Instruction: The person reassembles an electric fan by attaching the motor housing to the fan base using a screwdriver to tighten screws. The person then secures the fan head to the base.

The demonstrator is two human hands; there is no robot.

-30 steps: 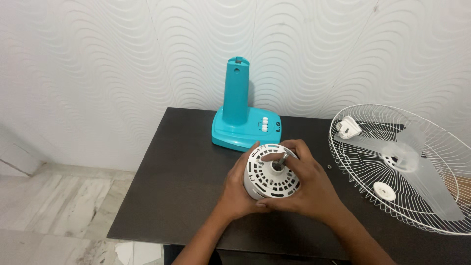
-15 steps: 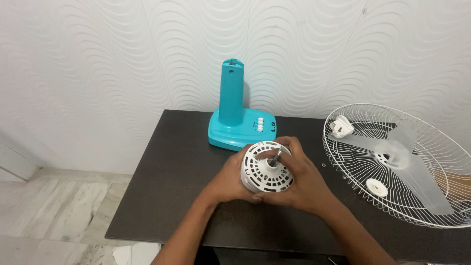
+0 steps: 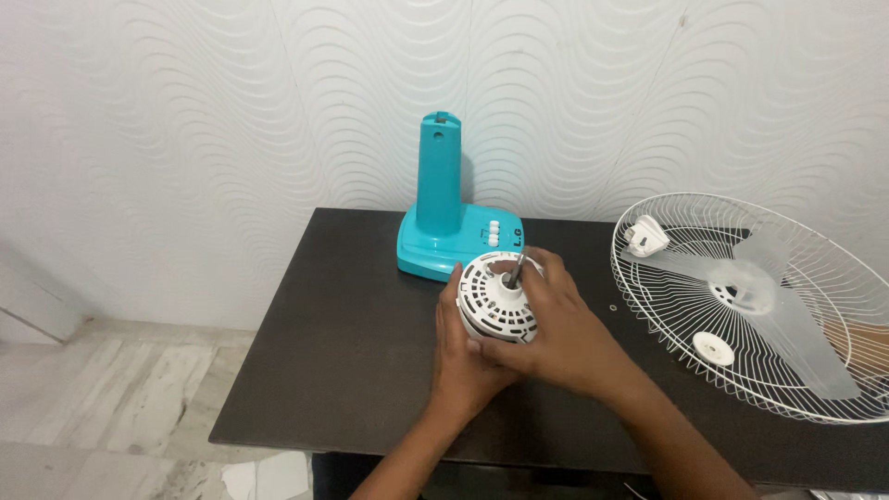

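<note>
Head view: both hands grasp the white motor housing (image 3: pixel 498 298) above the middle of the dark table (image 3: pixel 352 361). The left hand (image 3: pixel 468 356) cups its left underside; the right hand (image 3: pixel 556 324) wraps its right side, fingers by the metal shaft (image 3: pixel 517 267). The shaft, the housing's long axis, points up and slightly far.

Progress, judged: the fan lies in parts. The teal base (image 3: pixel 444 222) stands bare behind; the grille (image 3: pixel 741 296), with blade (image 3: pixel 796 315) and two white caps, lies right. The housing is not yet mounted.

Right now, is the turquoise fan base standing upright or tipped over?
Upright. The turquoise fan base sits flat on the dark table, its column pointing straight up.
</note>
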